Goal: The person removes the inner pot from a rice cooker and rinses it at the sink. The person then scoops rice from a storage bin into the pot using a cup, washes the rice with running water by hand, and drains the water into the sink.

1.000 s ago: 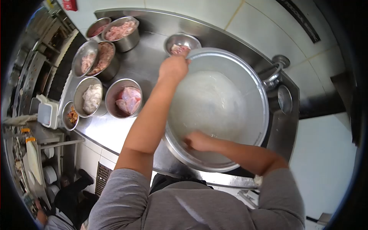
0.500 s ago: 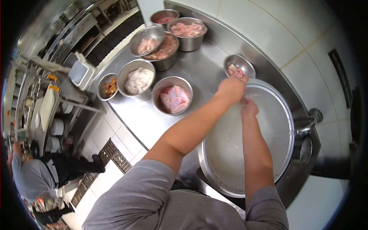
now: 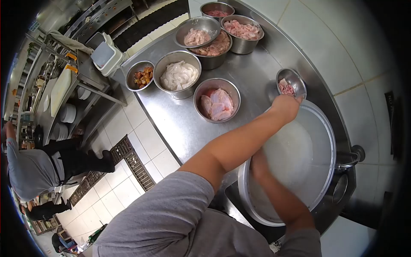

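Left hand: positioned at the far rim of the large metal pot, beside the small metal bowl. The back of the hand faces up and the fingertips reach the bowl's near edge. Whether the fingers are clamped on the bowl or on the rim cannot be told from this angle.

Right hand: lowered inside the pot at its left side, blurred. Finger position, and whether anything is held, cannot be told.

Obstruction: the left forearm crosses over the pot's left rim and part of the counter, passing just above the right hand in view.

Pot: wide, on the counter, with cloudy, pale contents. The small bowl stands just outside the far rim and contains pink meat pieces.

Left of the pot, well apart from the right hand, three containers form a row: a bowl with pale pink meat, a bowl with a white mass, and a smaller bowl with orange-brown pieces. Behind the row, a shallow bowl rests tilted on a meat-filled pot. Two further meat containers stand beside these.

Right of the pot: a curved metal fitting near the wall.
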{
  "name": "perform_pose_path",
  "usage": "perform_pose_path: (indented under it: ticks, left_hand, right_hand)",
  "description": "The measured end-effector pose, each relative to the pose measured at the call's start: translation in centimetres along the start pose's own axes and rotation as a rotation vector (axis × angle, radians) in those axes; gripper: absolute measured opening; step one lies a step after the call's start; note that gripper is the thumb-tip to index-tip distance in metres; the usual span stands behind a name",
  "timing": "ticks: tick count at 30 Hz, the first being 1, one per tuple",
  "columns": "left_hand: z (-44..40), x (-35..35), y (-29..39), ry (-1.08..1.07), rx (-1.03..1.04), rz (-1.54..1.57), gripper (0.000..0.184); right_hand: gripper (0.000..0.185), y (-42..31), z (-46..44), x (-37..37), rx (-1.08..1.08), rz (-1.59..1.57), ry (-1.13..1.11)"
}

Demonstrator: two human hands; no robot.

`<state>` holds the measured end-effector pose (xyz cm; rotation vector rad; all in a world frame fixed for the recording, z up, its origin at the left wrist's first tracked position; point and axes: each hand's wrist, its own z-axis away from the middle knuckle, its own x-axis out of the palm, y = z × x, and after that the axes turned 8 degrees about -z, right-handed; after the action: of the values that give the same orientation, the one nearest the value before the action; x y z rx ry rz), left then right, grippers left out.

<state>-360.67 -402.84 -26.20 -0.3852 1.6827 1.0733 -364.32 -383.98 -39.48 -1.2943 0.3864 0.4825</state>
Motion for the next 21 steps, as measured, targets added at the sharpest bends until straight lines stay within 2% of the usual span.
perform_pose_path:
  ticks: [1,2,3,4,5,6,7,8,10,12,14,15,16,17,19,21]
  left_hand:
    - [0.1,0.2,0.2,-0.006,0.001,0.002,0.040]
    - [0.0,0.1,0.1,-0.011,-0.003,-0.011,0.040]
    - [-0.1,-0.1,0.0,-0.015,-0.004,-0.025,0.039]
    - [-0.1,-0.1,0.0,-0.018,0.003,-0.025,0.039]
    - [0.0,-0.1,-0.1,0.001,0.009,-0.035,0.039]
    - [0.0,-0.1,0.0,0.021,0.019,-0.041,0.038]
    - [-0.1,0.0,0.0,0.017,0.035,-0.031,0.038]
    - [-0.3,0.2,-0.1,0.030,0.025,-0.038,0.037]
    - [-0.4,0.6,0.0,0.030,0.037,-0.022,0.037]
    - [-0.7,0.7,0.3,0.014,-0.018,-0.010,0.036]
    - [-0.8,0.7,1.2,0.022,0.016,-0.040,0.035]
    - [-0.7,0.7,1.6,0.035,0.032,-0.087,0.035]
    - [-0.6,0.5,2.1,0.038,0.015,-0.069,0.035]
    - [-0.7,0.5,2.2,0.034,0.027,-0.059,0.035]
    - [-0.7,0.1,1.9,-0.057,-0.001,-0.069,0.038]
    - [0.2,-0.5,0.8,-0.015,-0.007,-0.082,0.039]
  right_hand:
    - [0.052,0.6,-3.0,-0.9,0.044,-0.109,-0.043]
    - [0.049,-2.1,-4.9,-3.4,-0.177,0.055,0.064]
    - [0.041,-2.7,-7.5,-5.4,-0.040,-0.275,0.127]
    - [0.026,5.4,-12.1,-7.7,-0.003,0.610,0.153]
    - [0.018,11.6,-13.5,-10.6,-0.383,0.654,0.455]
    - [0.013,10.8,-12.1,-14.3,-0.103,0.724,0.420]
    - [0.011,11.4,-10.0,-17.2,0.114,0.652,0.372]
    - [0.017,15.1,-7.7,-19.5,0.046,0.760,0.473]
    - [0.021,16.2,-1.8,-21.5,0.300,0.780,0.370]
    - [0.022,27.1,3.9,-20.8,0.123,1.506,-0.084]
    - [0.021,21.8,9.7,-14.6,-0.234,0.958,0.309]
    - [0.023,13.9,10.0,-11.1,0.164,0.530,0.242]
    - [0.027,15.0,11.4,-8.7,-0.291,0.601,0.114]
    - [0.027,9.5,10.6,-6.3,-0.161,0.424,0.074]
    - [0.029,5.4,6.2,-1.6,0.354,-0.263,0.129]
    - [0.032,1.7,2.4,-3.0,0.047,-0.086,0.229]
